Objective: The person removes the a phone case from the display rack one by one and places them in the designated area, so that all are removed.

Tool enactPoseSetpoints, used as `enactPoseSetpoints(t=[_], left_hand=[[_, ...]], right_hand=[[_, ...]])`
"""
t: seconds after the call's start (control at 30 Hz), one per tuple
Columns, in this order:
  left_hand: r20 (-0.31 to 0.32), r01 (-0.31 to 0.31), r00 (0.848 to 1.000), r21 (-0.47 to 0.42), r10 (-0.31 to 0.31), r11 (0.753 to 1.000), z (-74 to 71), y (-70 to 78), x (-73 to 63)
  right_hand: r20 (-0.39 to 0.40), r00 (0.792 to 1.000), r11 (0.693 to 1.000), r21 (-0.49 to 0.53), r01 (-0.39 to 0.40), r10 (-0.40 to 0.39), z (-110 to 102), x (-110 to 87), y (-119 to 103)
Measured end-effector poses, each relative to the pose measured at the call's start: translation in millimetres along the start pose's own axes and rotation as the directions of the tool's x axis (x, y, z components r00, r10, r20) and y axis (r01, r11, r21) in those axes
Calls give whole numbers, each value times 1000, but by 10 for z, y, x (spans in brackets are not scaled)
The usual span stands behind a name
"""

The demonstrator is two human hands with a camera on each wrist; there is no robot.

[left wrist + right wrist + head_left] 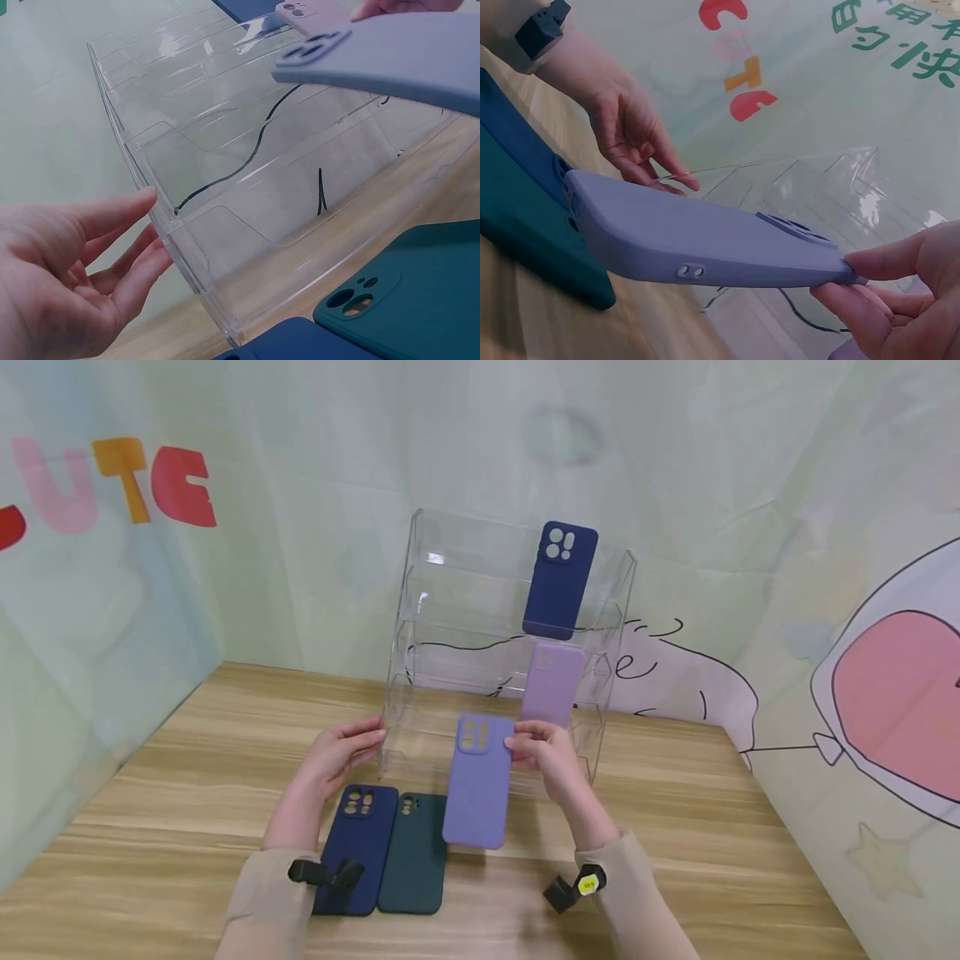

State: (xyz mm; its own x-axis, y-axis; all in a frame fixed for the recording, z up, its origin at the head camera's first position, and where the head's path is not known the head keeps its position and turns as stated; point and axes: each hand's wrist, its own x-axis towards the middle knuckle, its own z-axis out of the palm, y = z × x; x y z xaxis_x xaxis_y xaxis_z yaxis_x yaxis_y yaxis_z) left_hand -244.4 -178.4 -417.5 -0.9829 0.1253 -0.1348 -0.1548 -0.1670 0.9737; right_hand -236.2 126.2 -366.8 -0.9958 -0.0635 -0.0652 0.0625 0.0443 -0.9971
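My right hand pinches a lavender phone case at its upper right edge, near the camera cutouts. The case is held in front of a clear tiered display rack, tilted, with its lower end toward me. At the rack's left side, my left hand holds the edge of the side panel between thumb and fingers. A dark blue phone case leans upright in an upper tier on the right. Below it, a pink-purple phone case stands in a lower tier, its bottom partly hidden by my right hand.
On the wooden table, a navy phone case and a dark green phone case lie side by side in front of the rack. A printed cloth backdrop hangs behind and around the table.
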Motion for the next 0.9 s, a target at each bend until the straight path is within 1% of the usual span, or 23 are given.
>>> enactPoseSetpoints(t=[0.13,0.27,0.53,0.63,0.9], left_hand=[[-2,8,1000,12,-8,1000,7,1,6],[-3,9,1000,4,-9,1000,6,-1,2],[2,5,1000,-8,-5,1000,-5,14,-9],[-1,9,1000,-11,-9,1000,-7,22,-13],[13,16,1000,-2,-16,1000,0,23,-14]], right_hand=[[-7,1000,999,-20,-28,28,-17,-34,90],[0,998,998,-33,-59,59,-35,-84,177],[4,995,995,-20,-95,95,-63,-166,321],[18,995,995,-22,-101,102,-68,-190,364],[72,986,988,-42,-150,152,-87,-234,524]])
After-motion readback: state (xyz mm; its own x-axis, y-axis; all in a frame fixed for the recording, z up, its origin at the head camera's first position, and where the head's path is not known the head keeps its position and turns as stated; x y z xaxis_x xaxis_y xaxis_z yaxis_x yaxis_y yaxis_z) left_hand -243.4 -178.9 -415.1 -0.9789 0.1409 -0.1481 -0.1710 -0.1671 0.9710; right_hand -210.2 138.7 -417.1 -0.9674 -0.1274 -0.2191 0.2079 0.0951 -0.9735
